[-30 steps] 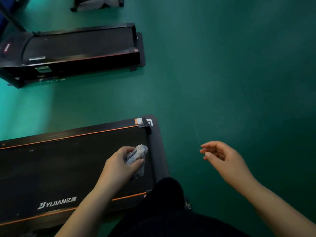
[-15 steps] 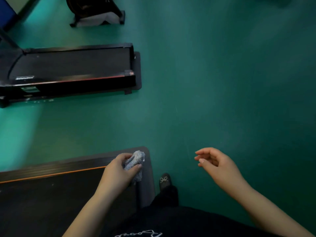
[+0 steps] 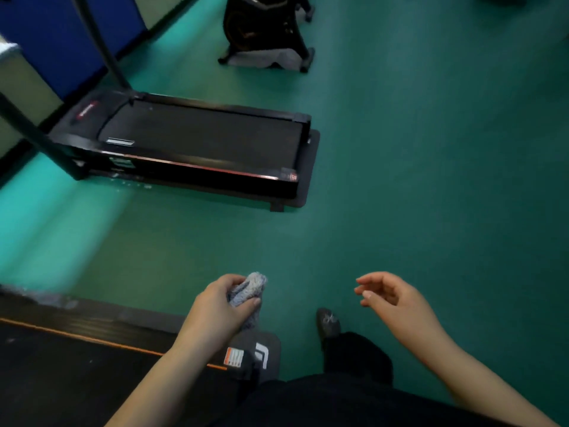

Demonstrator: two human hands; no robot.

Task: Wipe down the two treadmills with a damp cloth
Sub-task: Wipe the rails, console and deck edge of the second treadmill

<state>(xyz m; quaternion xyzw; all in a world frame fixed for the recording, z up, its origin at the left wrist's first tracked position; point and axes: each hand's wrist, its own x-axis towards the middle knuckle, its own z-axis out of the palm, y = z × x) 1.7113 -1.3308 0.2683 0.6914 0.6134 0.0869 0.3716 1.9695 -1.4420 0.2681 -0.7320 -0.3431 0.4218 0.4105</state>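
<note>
So the left hand point(image 3: 221, 306) has a closed grip on the cloth point(image 3: 249, 289), a bunched-up grey wad sticking out past the fingers. It sits in the lower middle of the frame, hanging over the green floor point(image 3: 431, 180) just past the end corner of the near treadmill point(image 3: 77, 359) and not touching the deck. The right hand point(image 3: 394, 300) is at lower right with its fingers loosely curled and nothing in them.

My read on progress: this looks like the gap between the two machines. The cloth is off the near treadmill in the lower left, and the far treadmill point(image 3: 200, 140) in the upper left is well apart from both hands, so that one is most likely left to do. I can't tell from the dark belt whether the near one is actually clean. There's a pale smudgy patch on its far rail at the left edge, but it's too blurry to call.

The floor is smooth green stuff with a bright patch of light at the left. The far treadmill sits on a dark mat point(image 3: 308, 167). There's a blue panel point(image 3: 61, 35) in the top left corner and another black exercise machine point(image 3: 268, 32) at top centre. One dark shoe point(image 3: 328, 323) pokes out between the hands.
</note>
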